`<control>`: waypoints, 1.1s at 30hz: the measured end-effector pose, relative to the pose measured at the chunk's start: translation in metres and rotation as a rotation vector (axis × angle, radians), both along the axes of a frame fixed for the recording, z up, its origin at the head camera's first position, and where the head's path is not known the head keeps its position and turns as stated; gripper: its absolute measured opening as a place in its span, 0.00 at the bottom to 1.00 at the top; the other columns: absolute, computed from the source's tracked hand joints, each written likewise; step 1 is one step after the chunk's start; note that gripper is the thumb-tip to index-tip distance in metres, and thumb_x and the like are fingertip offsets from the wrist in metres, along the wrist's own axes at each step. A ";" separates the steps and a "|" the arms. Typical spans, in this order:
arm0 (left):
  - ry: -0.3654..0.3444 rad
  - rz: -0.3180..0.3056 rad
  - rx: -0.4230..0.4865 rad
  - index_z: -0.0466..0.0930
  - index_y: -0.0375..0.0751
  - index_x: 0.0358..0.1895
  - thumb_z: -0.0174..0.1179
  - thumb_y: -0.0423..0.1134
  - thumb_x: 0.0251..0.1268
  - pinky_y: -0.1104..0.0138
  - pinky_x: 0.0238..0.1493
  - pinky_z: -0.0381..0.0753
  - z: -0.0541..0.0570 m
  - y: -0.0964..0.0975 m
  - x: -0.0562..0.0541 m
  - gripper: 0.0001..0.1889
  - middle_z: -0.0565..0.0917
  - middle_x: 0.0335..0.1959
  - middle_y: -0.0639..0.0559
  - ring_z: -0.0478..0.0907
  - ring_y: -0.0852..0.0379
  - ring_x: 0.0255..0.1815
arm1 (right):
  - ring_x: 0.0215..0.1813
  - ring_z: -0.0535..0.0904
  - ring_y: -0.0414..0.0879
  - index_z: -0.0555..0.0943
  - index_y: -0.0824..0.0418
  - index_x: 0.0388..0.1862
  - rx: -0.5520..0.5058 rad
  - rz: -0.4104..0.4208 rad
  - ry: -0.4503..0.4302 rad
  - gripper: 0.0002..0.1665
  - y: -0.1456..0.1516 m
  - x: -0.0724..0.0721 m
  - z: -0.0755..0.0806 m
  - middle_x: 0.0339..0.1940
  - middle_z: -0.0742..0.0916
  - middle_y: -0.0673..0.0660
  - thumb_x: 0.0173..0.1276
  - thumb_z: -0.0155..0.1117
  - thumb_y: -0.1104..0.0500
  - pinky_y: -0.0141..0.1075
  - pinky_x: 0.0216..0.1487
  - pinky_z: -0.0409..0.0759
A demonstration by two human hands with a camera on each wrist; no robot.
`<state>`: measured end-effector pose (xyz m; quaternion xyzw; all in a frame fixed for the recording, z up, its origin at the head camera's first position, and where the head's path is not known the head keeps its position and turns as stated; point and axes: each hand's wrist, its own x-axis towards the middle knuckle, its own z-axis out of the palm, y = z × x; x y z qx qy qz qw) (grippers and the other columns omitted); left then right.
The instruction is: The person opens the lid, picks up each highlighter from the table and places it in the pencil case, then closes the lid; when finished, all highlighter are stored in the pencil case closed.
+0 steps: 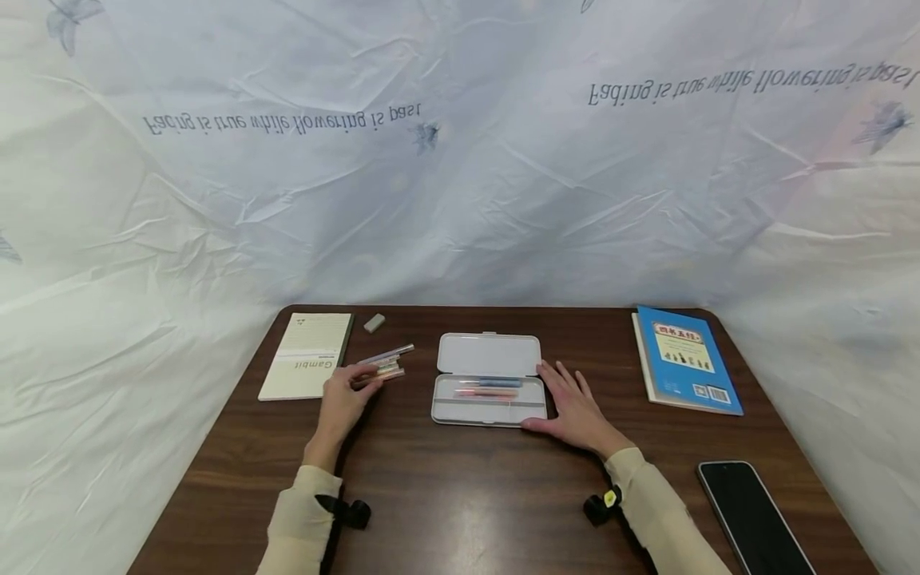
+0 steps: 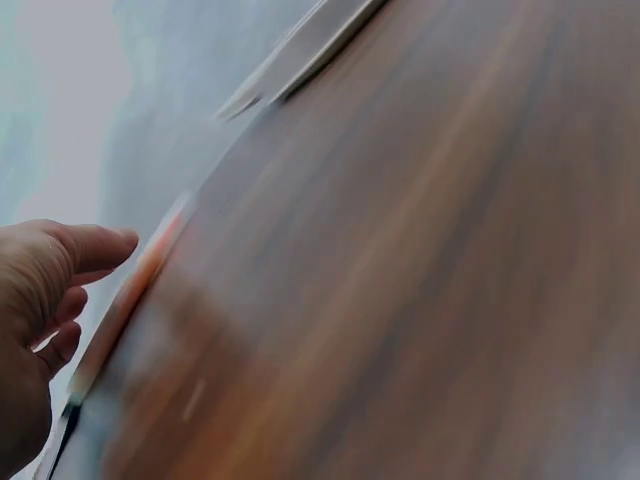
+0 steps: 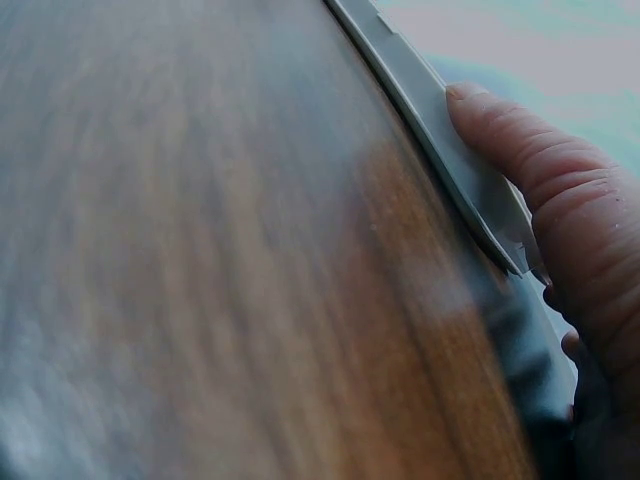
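Observation:
A white pencil case (image 1: pixel 449 412) lies open at mid-table, its lid (image 1: pixel 489 354) folded back. Inside its back compartment are several pens (image 1: pixel 489 386), bluish and pinkish. My right hand (image 1: pixel 575 407) rests at the case's right side, fingers spread and thumb on the front corner; the right wrist view shows the thumb against the case (image 3: pixel 420 100). Left of the case, a small group of loose pens (image 1: pixel 388 364) lies on the wood. Over their near end bends my left hand (image 1: pixel 343 399), thumb and forefinger apart around an orange-toned pen (image 2: pixel 140 275), blurred in the left wrist view.
A cream Gambit notebook (image 1: pixel 298 359) lies at the back left, with a white eraser (image 1: pixel 374 323) beside it. On the right are a blue book (image 1: pixel 686 359) and a black phone (image 1: pixel 751 515). A pale printed curtain (image 1: pixel 460 200) hangs behind the brown table (image 1: pixel 467 487).

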<state>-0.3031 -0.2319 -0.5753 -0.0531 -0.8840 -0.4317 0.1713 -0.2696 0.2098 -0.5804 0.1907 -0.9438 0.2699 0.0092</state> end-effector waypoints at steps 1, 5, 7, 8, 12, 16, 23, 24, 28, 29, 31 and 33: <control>-0.010 0.018 -0.007 0.92 0.35 0.49 0.79 0.30 0.59 0.47 0.52 0.82 0.000 -0.006 0.002 0.14 0.88 0.46 0.38 0.84 0.40 0.50 | 0.85 0.51 0.68 0.59 0.62 0.86 0.000 0.001 0.004 0.66 0.000 0.000 0.000 0.85 0.64 0.65 0.62 0.72 0.26 0.70 0.79 0.42; -0.033 0.053 -0.029 0.92 0.37 0.49 0.78 0.32 0.60 0.46 0.52 0.78 -0.002 -0.026 0.007 0.13 0.89 0.47 0.39 0.80 0.39 0.50 | 0.86 0.51 0.67 0.59 0.62 0.86 -0.004 -0.001 0.001 0.66 0.001 -0.001 0.002 0.85 0.64 0.64 0.62 0.72 0.27 0.70 0.80 0.42; -0.038 0.056 -0.041 0.92 0.36 0.49 0.77 0.32 0.61 0.45 0.53 0.77 -0.003 -0.033 0.009 0.13 0.89 0.46 0.38 0.80 0.39 0.51 | 0.86 0.51 0.67 0.59 0.62 0.86 -0.003 -0.001 -0.001 0.66 0.001 -0.001 0.003 0.85 0.64 0.64 0.62 0.72 0.27 0.70 0.80 0.42; -0.045 0.056 -0.048 0.92 0.36 0.49 0.77 0.32 0.62 0.45 0.54 0.77 -0.003 -0.035 0.010 0.13 0.88 0.46 0.38 0.80 0.38 0.51 | 0.86 0.51 0.67 0.59 0.62 0.86 -0.001 -0.002 -0.004 0.66 0.000 -0.001 0.003 0.85 0.64 0.64 0.62 0.72 0.27 0.70 0.80 0.42; -0.103 0.050 -0.070 0.92 0.37 0.48 0.77 0.34 0.63 0.42 0.58 0.77 -0.002 -0.041 0.014 0.12 0.87 0.47 0.37 0.80 0.36 0.54 | 0.86 0.50 0.66 0.58 0.61 0.86 0.004 -0.005 -0.013 0.66 0.000 -0.001 0.003 0.86 0.64 0.64 0.62 0.72 0.27 0.69 0.80 0.41; -0.147 0.043 -0.091 0.92 0.40 0.49 0.76 0.35 0.65 0.42 0.59 0.77 -0.002 -0.042 0.015 0.11 0.87 0.48 0.37 0.80 0.36 0.56 | 0.86 0.50 0.66 0.58 0.62 0.86 -0.003 -0.008 -0.017 0.66 0.000 -0.001 0.001 0.86 0.64 0.64 0.62 0.72 0.28 0.69 0.80 0.41; -0.156 0.049 -0.099 0.92 0.40 0.49 0.76 0.36 0.65 0.42 0.60 0.77 0.000 -0.044 0.016 0.11 0.87 0.48 0.36 0.81 0.35 0.56 | 0.86 0.51 0.66 0.59 0.61 0.86 0.000 -0.007 -0.017 0.66 -0.002 0.001 0.003 0.86 0.64 0.63 0.62 0.72 0.27 0.69 0.80 0.41; -0.155 0.049 -0.099 0.93 0.40 0.49 0.76 0.36 0.65 0.42 0.59 0.77 0.000 -0.044 0.017 0.11 0.87 0.48 0.37 0.81 0.35 0.56 | 0.86 0.50 0.66 0.59 0.61 0.86 -0.001 -0.007 -0.019 0.66 -0.002 0.001 0.003 0.86 0.64 0.63 0.62 0.72 0.27 0.69 0.80 0.41; -0.139 0.055 -0.088 0.93 0.40 0.48 0.76 0.36 0.64 0.43 0.59 0.77 -0.001 -0.044 0.018 0.11 0.87 0.47 0.37 0.81 0.36 0.55 | 0.86 0.50 0.66 0.59 0.62 0.86 -0.001 -0.006 -0.020 0.65 -0.002 0.001 0.003 0.86 0.64 0.64 0.62 0.72 0.28 0.69 0.80 0.41; -0.134 0.057 -0.083 0.93 0.40 0.48 0.76 0.37 0.64 0.43 0.59 0.77 -0.001 -0.043 0.018 0.11 0.87 0.47 0.37 0.81 0.36 0.55 | 0.86 0.50 0.66 0.59 0.62 0.86 -0.002 -0.007 -0.020 0.65 -0.002 0.002 0.004 0.86 0.64 0.64 0.62 0.72 0.28 0.69 0.80 0.41; -0.128 0.063 -0.074 0.93 0.41 0.47 0.76 0.37 0.64 0.43 0.58 0.77 -0.001 -0.043 0.018 0.11 0.87 0.46 0.37 0.81 0.36 0.54 | 0.86 0.50 0.66 0.59 0.62 0.86 -0.002 -0.006 -0.019 0.66 -0.002 0.001 0.004 0.86 0.64 0.64 0.62 0.72 0.28 0.69 0.80 0.41; -0.122 0.068 -0.065 0.93 0.41 0.47 0.77 0.37 0.64 0.43 0.58 0.77 0.000 -0.042 0.018 0.11 0.87 0.45 0.37 0.81 0.36 0.53 | 0.86 0.50 0.66 0.59 0.62 0.86 -0.001 -0.006 -0.017 0.66 -0.002 0.001 0.004 0.86 0.64 0.64 0.62 0.72 0.27 0.69 0.80 0.41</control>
